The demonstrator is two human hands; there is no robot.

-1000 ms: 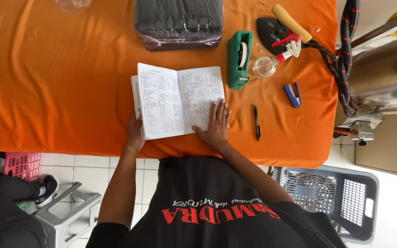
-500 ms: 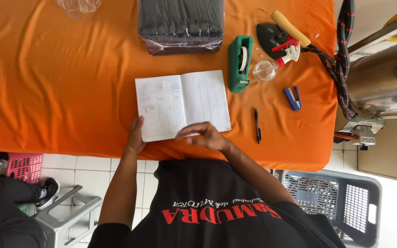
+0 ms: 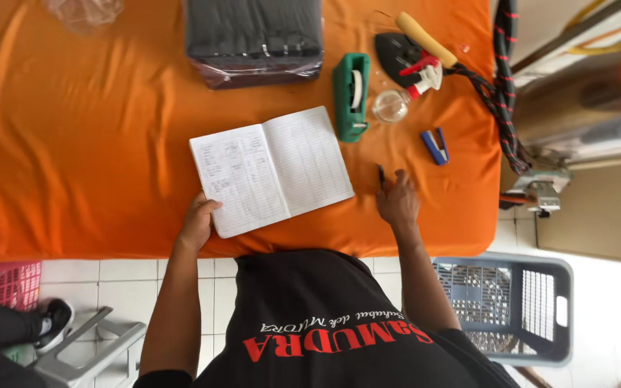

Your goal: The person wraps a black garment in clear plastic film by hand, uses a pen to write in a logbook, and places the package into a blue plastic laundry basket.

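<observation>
Fingers of the right hand [image 3: 397, 202] are curling down over a black pen [image 3: 381, 176] lying on the orange cloth [image 3: 88, 144]; whether they are gripping it, I cannot tell. Left hand [image 3: 197, 222] is pinching the near left corner of the open notebook [image 3: 271, 170]. Beyond are lying a green tape dispenser [image 3: 351, 98], a blue stapler [image 3: 435, 146] and a wrapped black bundle [image 3: 254, 37].

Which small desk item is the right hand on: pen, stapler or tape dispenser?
The black pen: the right hand covers it. The blue stapler and green tape dispenser lie untouched farther up.
</observation>
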